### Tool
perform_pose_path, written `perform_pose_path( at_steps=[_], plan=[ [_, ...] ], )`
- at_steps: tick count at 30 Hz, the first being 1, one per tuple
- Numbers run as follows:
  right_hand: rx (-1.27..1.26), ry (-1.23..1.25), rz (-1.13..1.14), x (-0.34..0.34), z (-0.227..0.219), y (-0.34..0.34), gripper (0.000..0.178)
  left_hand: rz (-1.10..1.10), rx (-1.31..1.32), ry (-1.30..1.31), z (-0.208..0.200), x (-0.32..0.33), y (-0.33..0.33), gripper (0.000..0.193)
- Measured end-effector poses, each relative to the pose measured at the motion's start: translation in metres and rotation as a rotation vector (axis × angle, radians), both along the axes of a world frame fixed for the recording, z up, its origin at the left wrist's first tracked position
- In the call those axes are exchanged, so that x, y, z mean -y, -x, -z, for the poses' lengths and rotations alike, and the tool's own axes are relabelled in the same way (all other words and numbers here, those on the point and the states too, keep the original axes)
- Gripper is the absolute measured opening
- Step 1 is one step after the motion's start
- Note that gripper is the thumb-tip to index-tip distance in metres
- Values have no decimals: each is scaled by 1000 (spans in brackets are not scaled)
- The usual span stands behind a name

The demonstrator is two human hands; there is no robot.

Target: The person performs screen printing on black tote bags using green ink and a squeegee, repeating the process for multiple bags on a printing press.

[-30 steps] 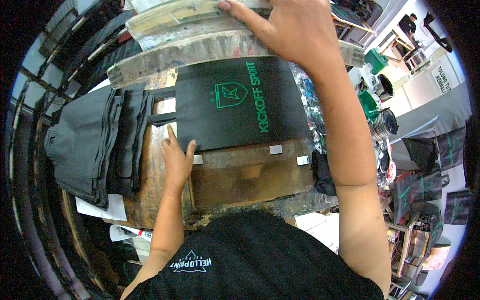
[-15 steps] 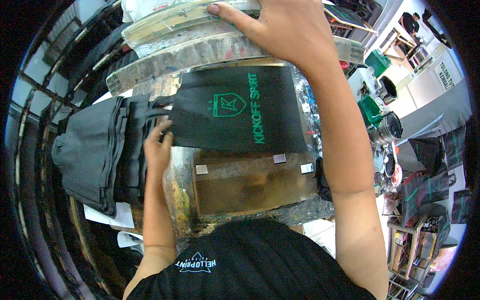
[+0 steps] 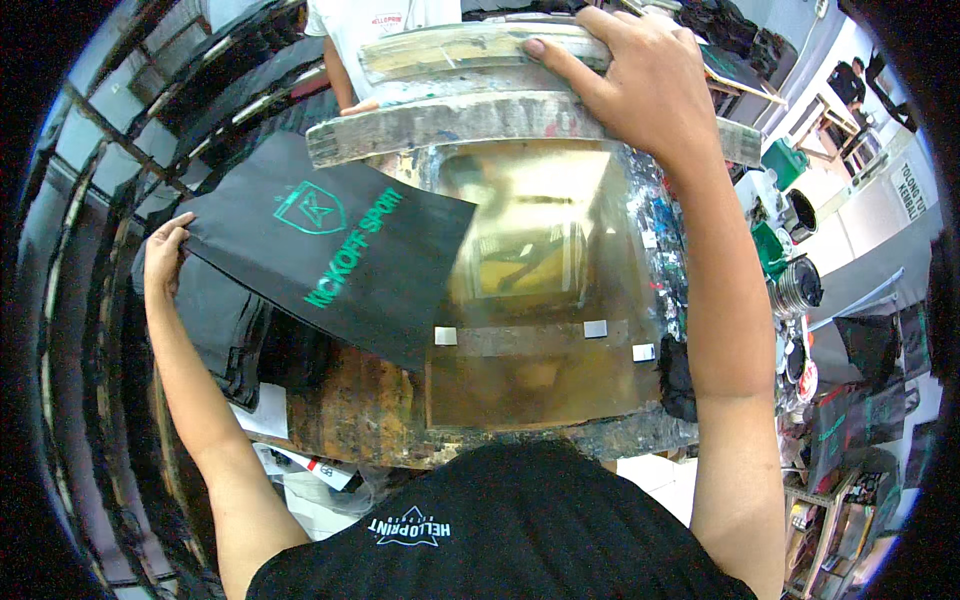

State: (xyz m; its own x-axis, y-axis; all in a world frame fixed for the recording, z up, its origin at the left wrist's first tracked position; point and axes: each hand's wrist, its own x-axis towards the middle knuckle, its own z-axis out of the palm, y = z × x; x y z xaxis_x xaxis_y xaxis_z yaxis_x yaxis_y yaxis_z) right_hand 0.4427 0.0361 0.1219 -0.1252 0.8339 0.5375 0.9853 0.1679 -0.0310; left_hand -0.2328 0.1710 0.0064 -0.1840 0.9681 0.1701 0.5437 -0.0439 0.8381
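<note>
My left hand (image 3: 166,256) is closed on the edge of a black fabric bag (image 3: 385,300) with a green shield emblem and green lettering. The bag stretches tilted from my fingers at the far left to the edge of a glossy brown printing board (image 3: 530,385). Small white tabs (image 3: 595,328) are stuck on this board. My right hand (image 3: 645,85) grips the top bar of a raised, paint-stained screen-printing frame (image 3: 460,130), thumb along its near side and fingers over the far side. Under the held bag, more black bags (image 3: 225,335) are partly hidden.
Another person in a white shirt (image 3: 420,15) stands beyond the frame, a hand near its left end. Paint tins (image 3: 797,285) and green containers (image 3: 785,160) line the right side. Black rack rails (image 3: 70,330) run along the left. A wooden shelf (image 3: 825,520) stands lower right.
My left hand has carried the printed bag leftward off the board, tilting it and baring the glossy surface. My right hand still holds the raised frame. The other person's arm has come into view.
</note>
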Motion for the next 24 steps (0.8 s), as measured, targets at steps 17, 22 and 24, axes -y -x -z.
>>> perform_pose_path(
  at_steps=[17,22,24],
  plan=[
    [99,-351,-23,-8,35,-17,67,990,538,-1209,-100,281,-249,112],
    [102,-360,-16,1,40,-12,63,466,326,-1260,-90,310,-225,108],
    [105,-377,-24,4,42,-11,61,496,338,-1296,-83,315,-235,106]
  ],
)
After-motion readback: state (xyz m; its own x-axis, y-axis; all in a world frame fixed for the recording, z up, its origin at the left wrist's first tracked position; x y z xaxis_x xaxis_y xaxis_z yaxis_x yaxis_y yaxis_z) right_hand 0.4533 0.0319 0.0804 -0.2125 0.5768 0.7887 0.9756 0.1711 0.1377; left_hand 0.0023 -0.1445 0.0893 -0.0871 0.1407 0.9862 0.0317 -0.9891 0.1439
